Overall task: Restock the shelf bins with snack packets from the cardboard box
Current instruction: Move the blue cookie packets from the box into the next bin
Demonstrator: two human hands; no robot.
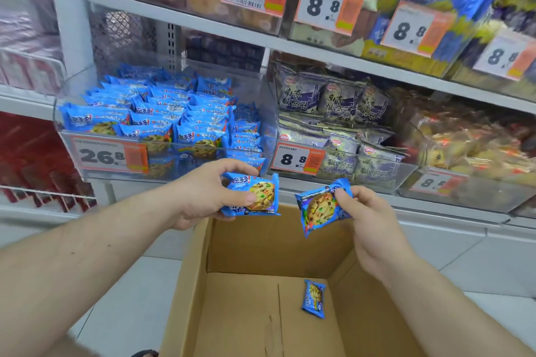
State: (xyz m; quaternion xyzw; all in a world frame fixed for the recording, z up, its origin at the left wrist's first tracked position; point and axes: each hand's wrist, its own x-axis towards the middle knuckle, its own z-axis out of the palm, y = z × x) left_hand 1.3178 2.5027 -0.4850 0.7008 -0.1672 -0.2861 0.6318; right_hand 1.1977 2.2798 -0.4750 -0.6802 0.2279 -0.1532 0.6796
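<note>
My left hand [207, 197] grips a blue cookie packet [262, 193] between thumb and fingers, just below the front of the clear shelf bin [69, 151] marked 26.8. That bin holds several rows of the same blue packets [162, 113]. My right hand [367, 217] pinches a second blue cookie packet [316, 210] by its upper edge, so it hangs tilted above the open cardboard box [240, 246]. One more blue packet [313, 298] lies on the box floor near its right wall.
To the right stands a bin of purple packets [342, 101] priced 8.8, then a bin of orange-wrapped snacks [470, 142]. An upper shelf [179, 16] carries more bins with price tags. Red goods [32, 159] fill the left shelving. White floor tiles surround the box.
</note>
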